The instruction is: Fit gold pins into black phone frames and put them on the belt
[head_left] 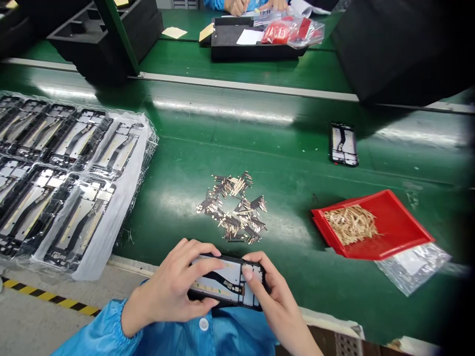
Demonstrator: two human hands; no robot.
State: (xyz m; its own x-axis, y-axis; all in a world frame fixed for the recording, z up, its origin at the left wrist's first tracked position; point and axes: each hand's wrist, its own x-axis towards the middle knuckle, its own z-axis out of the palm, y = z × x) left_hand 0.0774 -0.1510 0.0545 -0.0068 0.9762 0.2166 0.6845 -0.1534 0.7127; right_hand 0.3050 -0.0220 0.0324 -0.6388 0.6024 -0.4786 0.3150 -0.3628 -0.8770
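Observation:
Both hands hold a phone frame low over the near edge of the green bench, its inner side with a dark flex cable facing up. My left hand grips the left end, fingers over the upper edge and thumb along the lower one. At the other end, my right hand is closed round the frame, with its thumb pressed on the inner face. Just beyond lies a loose pile of small dark-and-gold strips. Fingers cover parts of the frame's two ends.
A plastic tray of phone frames lies left. Right are a red bin with tan strips, a clear bag and another phone frame. Beyond a metal rail stand black boxes; a co-worker's hands show at the top.

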